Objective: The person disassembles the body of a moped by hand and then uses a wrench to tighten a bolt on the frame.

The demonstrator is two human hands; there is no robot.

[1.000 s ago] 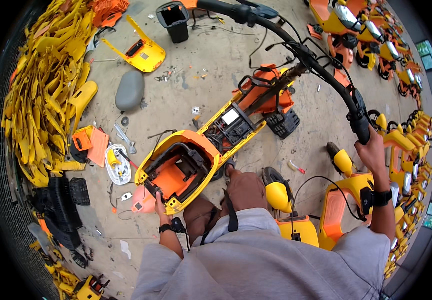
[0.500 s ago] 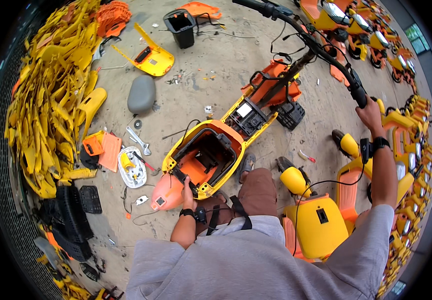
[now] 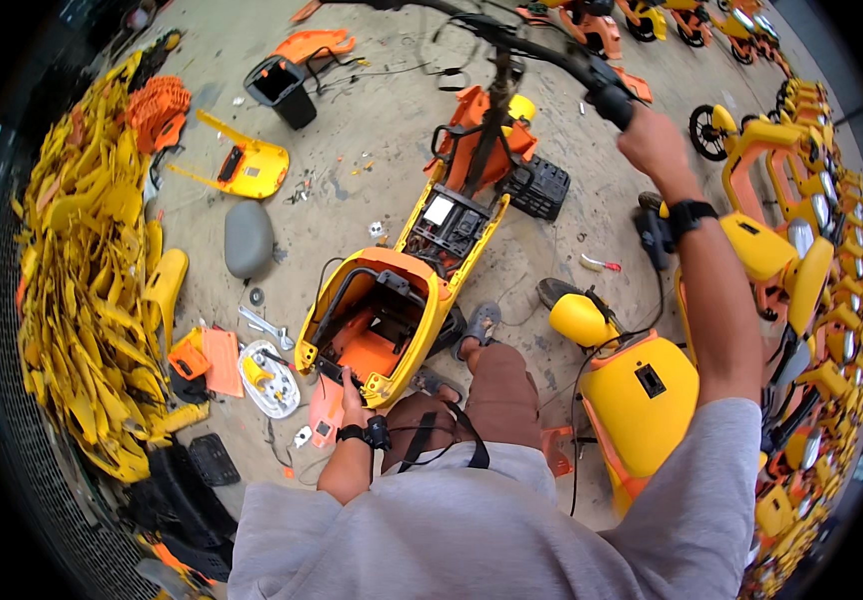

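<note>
Your right hand is closed around the grip at the right end of a curved black handlebar, with the fingers wrapped over it. Your left hand touches the rear edge of a partly stripped scooter body of yellow and orange plastic; some of its fingers are hidden, so I cannot tell how firmly they are bent there. The two hands are well apart from each other.

The scooter body is in front of your legs, placed diagonally, with its open rear tub near your left hand and its front toward the upper part of the view. In its middle you can see a black component bay, and beside its front part there is a black ribbed plastic box.

On the concrete floor, to the left of the body, there are a grey oval seat, a silver metal spanner and a white oval plastic tray with a yellow piece in it. Farther to the left rises a large heap of yellow plastic panels. At your right side stands another scooter with a rounded yellow shell, and beyond it are crowded rows of yellow and orange scooters.
</note>
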